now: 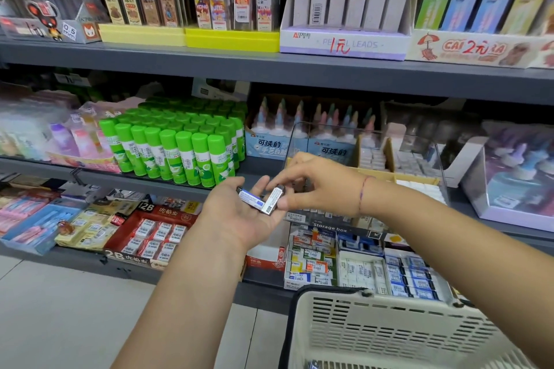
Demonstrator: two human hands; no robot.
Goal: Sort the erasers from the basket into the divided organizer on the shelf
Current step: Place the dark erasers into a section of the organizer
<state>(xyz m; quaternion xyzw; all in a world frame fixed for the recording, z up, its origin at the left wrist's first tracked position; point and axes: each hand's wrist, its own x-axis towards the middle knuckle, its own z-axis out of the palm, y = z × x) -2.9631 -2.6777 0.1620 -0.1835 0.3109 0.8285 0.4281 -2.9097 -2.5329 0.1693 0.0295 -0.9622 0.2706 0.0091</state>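
Observation:
My left hand [236, 213] is held palm up in front of the shelves, and a blue-and-white sleeved eraser [251, 198] lies across its fingers. My right hand [314, 183] reaches in from the right and pinches a second, grey-white sleeved eraser [273, 200] that stands tilted on the left fingers. The clear divided organizer [332, 230], labelled "Storage box", sits on the lower shelf below my hands, its compartments packed with boxed erasers. The cream plastic basket [389, 329] hangs at the bottom right; its inside is mostly out of view.
Green glue sticks [177, 147] crowd the middle shelf to the left. A clear bin with white erasers [404, 159] stands behind my right hand. A red 2B eraser box [153, 231] lies left of the organizer. Pencil-lead packs line the top shelf [269, 69].

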